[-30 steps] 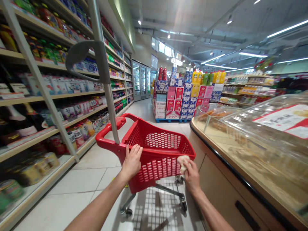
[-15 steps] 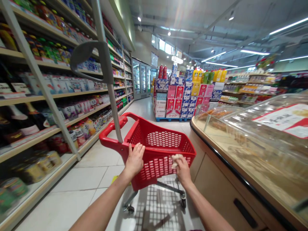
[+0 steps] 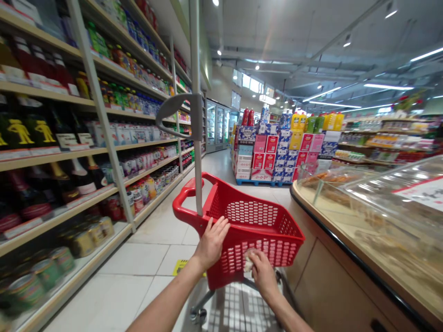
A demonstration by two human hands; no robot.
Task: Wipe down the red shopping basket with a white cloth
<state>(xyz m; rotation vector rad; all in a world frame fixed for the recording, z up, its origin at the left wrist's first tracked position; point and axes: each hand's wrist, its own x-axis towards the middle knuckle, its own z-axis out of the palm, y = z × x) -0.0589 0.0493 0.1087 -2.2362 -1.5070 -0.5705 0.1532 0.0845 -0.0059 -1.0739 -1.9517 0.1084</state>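
Note:
A red plastic shopping cart (image 3: 242, 230) with a perforated basket stands in front of me, side-on. My left hand (image 3: 212, 242) grips the near upper rim, close to the handle end, its fingers laid over the edge. Bunched in my right hand (image 3: 261, 272) is a whitish cloth (image 3: 248, 260), pressed against the holed outer side of the basket. My fingers partly cover the cloth. A grey metal pole (image 3: 198, 170) with a grey plastic loop (image 3: 176, 117) rises from the cart's handle end.
Drink shelves (image 3: 117, 152) line the left side. A glass-topped food counter (image 3: 346, 207) stands close on the right. Ahead are stacked drink cartons (image 3: 266, 154) on a blue pallet (image 3: 256, 182), with glass-door fridges (image 3: 216, 122) behind. A yellow floor sign (image 3: 180, 266) lies beside the cart.
My right hand has slid the cloth leftward along the basket side, toward my left hand. My left hand keeps its place on the rim. The view has turned left.

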